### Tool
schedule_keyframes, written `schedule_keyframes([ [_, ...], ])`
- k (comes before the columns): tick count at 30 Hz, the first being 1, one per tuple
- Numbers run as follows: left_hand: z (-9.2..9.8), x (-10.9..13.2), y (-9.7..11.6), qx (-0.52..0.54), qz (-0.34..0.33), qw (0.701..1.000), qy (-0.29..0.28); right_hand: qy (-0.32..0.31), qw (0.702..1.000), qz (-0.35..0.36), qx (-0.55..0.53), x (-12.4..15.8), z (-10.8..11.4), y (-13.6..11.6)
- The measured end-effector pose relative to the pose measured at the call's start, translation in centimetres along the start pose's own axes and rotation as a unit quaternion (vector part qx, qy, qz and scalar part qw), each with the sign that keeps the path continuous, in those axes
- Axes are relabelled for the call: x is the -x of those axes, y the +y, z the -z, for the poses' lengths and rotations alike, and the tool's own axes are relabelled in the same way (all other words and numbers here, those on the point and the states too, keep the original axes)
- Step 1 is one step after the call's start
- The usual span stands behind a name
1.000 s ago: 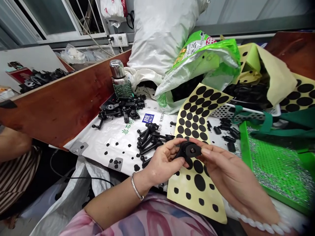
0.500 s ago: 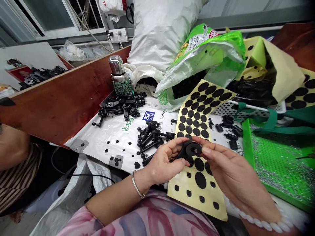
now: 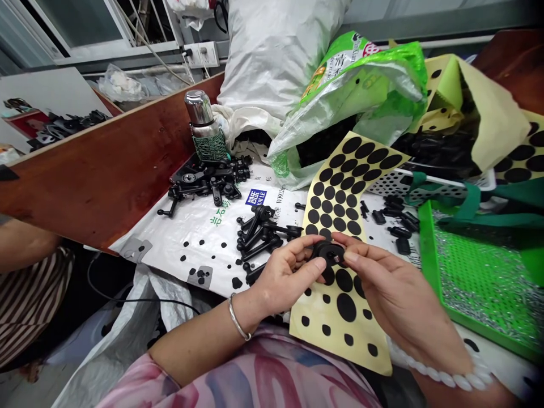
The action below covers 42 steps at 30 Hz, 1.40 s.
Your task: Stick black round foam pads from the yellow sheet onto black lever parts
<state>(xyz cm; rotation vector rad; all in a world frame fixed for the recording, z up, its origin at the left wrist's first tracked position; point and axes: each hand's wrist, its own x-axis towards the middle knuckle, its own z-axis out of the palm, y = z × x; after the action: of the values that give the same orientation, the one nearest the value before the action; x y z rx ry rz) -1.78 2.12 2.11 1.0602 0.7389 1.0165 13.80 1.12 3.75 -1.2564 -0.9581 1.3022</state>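
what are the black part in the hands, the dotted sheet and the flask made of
The black part: likely moulded plastic, matt black with a dull sheen. The dotted sheet: looks like pale yellow backing paper, curling at the top, carrying flat black pads, perhaps foam or rubber. The flask: polished metal, probably steel, with a mirror-bright cap.

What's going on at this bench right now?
A person holds a small black round part between both hands, the left hand pinching its left side and the right hand touching its right edge, above a yellow sheet of black discs. Loose black levers lie on the white sack to the left. A green tray sits to the right. Another person's striped sleeve shows at far left.
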Motion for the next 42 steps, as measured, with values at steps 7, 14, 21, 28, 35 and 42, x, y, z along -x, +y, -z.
schedule_keyframes([
  [7,0.1,-0.1,0.0,-0.014,-0.006,1.0,0.01,0.009,0.999,0.038,0.032,-0.2,0.2,1.2],
  [14,0.2,-0.1,0.0,-0.022,0.004,0.999,0.025,0.054,0.98,0.124,0.148,-0.1,0.0,1.2],
  [21,0.1,-0.2,-0.3,-0.034,0.012,0.998,0.042,0.098,0.93,0.248,0.254,-0.1,-0.7,1.5],
  [28,0.2,-0.4,-0.4,-0.041,0.025,0.998,0.047,0.064,0.977,0.142,0.147,-0.7,-0.6,0.9],
  [35,0.1,-0.5,-0.8,-0.018,0.031,0.999,0.029,-0.041,0.991,0.078,0.101,-1.2,-0.3,0.5],
  [42,0.2,-0.9,-0.4,0.046,0.07,0.995,0.048,-0.051,0.992,0.096,0.065,-0.4,0.3,1.4],
])
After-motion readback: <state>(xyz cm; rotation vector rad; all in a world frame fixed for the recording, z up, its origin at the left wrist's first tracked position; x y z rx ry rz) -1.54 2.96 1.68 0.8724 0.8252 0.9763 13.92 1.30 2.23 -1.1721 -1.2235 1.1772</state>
